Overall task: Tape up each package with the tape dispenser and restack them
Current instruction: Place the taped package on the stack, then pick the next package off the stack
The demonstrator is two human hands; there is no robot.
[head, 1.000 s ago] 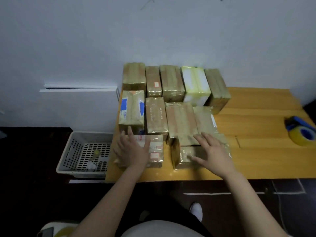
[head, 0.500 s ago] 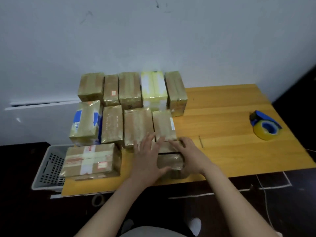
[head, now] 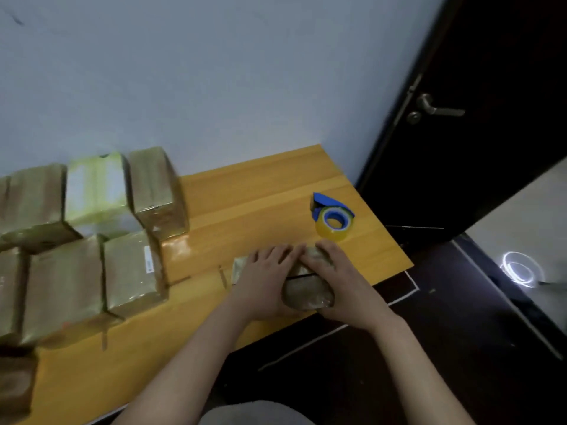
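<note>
A small brown tape-wrapped package [head: 306, 291] lies near the front right edge of the wooden table [head: 260, 194]. My left hand [head: 265, 280] grips its left side, fingers spread over the top. My right hand [head: 333, 280] curls round its right side and top. A blue tape dispenser [head: 333, 217] with a yellowish roll sits just beyond the hands, close to the table's right edge. Several wrapped packages [head: 132, 269] stand in rows on the left part of the table, one of them pale green [head: 95, 188].
A grey wall runs behind the table. A dark door [head: 478, 118] with a metal handle stands to the right. The dark floor to the right carries white tape lines and a bright ring of light [head: 520, 268].
Both hands have slid the small package to the right along the front edge, toward the tape dispenser. The view has swung right, so the rows of packages now sit at the left.
</note>
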